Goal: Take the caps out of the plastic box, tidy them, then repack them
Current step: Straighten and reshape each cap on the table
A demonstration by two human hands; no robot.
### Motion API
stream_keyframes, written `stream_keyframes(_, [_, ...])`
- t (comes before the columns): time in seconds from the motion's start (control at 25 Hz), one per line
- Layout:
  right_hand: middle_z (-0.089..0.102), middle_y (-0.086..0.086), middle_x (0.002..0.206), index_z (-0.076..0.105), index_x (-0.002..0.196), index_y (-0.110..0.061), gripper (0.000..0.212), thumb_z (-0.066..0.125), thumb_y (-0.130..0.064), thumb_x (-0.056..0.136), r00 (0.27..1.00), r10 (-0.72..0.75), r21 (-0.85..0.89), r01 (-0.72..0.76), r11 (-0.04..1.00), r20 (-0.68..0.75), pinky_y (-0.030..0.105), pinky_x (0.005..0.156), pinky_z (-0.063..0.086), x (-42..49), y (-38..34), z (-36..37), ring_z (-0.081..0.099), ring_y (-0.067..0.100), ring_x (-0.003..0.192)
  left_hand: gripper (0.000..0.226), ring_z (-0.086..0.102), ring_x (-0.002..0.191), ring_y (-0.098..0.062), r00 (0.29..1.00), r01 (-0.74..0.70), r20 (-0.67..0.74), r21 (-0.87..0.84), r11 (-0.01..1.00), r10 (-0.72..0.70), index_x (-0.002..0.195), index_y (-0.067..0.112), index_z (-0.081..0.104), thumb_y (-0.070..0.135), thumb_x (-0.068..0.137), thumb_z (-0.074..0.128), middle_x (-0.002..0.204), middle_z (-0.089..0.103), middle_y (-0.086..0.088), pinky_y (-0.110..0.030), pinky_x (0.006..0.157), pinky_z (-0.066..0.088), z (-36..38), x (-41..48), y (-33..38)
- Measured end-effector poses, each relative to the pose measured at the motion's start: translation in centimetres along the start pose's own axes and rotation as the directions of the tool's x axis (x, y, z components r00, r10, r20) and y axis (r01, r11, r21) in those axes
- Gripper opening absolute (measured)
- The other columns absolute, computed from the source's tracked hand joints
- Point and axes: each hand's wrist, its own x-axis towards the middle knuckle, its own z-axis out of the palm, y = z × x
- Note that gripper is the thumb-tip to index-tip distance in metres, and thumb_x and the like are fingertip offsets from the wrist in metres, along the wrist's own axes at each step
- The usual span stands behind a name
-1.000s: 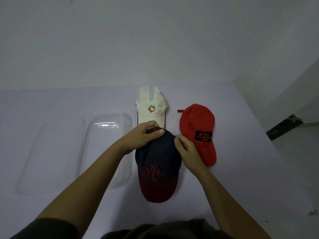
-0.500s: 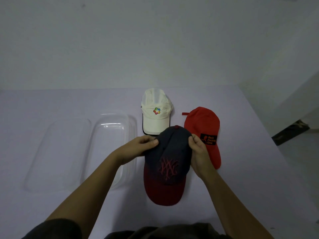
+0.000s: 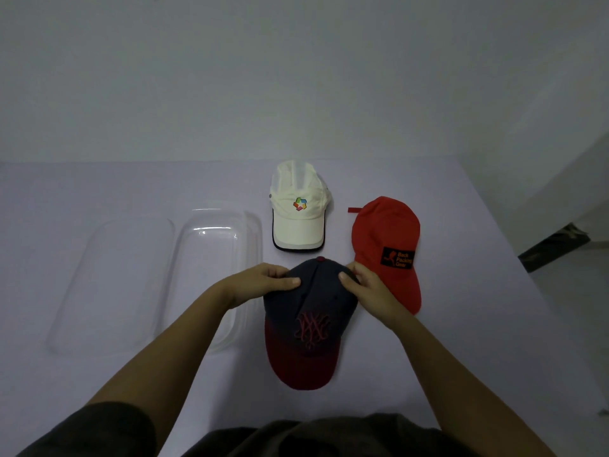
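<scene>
A navy cap with a dark red brim (image 3: 309,328) lies on the table in front of me, brim toward me. My left hand (image 3: 263,282) grips the left side of its crown, thumb on top. My right hand (image 3: 365,288) grips the right side the same way. A white cap with a coloured logo (image 3: 298,211) lies beyond it, brim toward me. A red cap with a black patch (image 3: 385,249) lies to the right, partly under my right hand. The clear plastic box (image 3: 211,258) sits to the left with nothing visible inside.
The box's clear lid (image 3: 112,285) lies flat left of the box. The table (image 3: 478,341) has a pale lilac top; its right edge drops to the floor, and a wall stands behind it.
Both hands shifted from the back of the navy cap's crown to its two sides. The crown now looks rounder and the cap sits straighter.
</scene>
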Motion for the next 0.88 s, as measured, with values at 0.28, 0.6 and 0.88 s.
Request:
stream_keyframes(0.28, [0.067, 0.007, 0.102, 0.063, 0.104, -0.009, 0.032, 0.049, -0.036, 0.094, 0.981, 0.193, -0.228, -0.185, 0.956, 0.010, 0.035, 0.083, 0.052, 1.0, 1.7, 0.6, 0.064, 0.020, 0.094, 0.021, 0.047, 0.074, -0.015, 0.976, 0.059, -0.210, -0.034, 0.998, -0.064, 0.080, 0.012, 0.052, 0.024, 0.096, 0.045, 0.077, 0.052, 0.000, -0.027, 0.073, 0.038, 1.8, 2.4, -2.6])
stream_keyframes(0.6, [0.058, -0.002, 0.072, 0.061, 0.080, -0.010, 0.040, 0.051, -0.047, 0.091, 0.985, 0.170, -0.339, -0.156, 0.928, 0.011, 0.022, 0.058, 0.039, 1.5, 1.2, 1.1, 0.053, 0.010, 0.066, 0.040, 0.048, 0.067, -0.013, 0.966, 0.110, -0.231, -0.023, 0.994, -0.113, 0.069, 0.014, 0.051, 0.038, 0.098, 0.040, 0.071, 0.052, 0.000, -0.024, 0.066, 0.038, 1.8, 2.9, -2.4])
stream_keyframes(0.88, [0.066, 0.005, 0.100, 0.063, 0.102, -0.007, 0.044, 0.047, -0.046, 0.093, 0.967, 0.243, -0.192, -0.224, 0.955, 0.082, 0.034, 0.085, 0.048, 2.0, 1.2, 1.1, 0.062, 0.018, 0.092, 0.033, 0.052, 0.070, -0.014, 0.959, 0.102, -0.254, -0.114, 0.988, -0.128, 0.078, 0.014, 0.057, 0.029, 0.098, 0.036, 0.076, 0.058, -0.001, -0.026, 0.066, 0.039, 2.1, 3.6, -2.2])
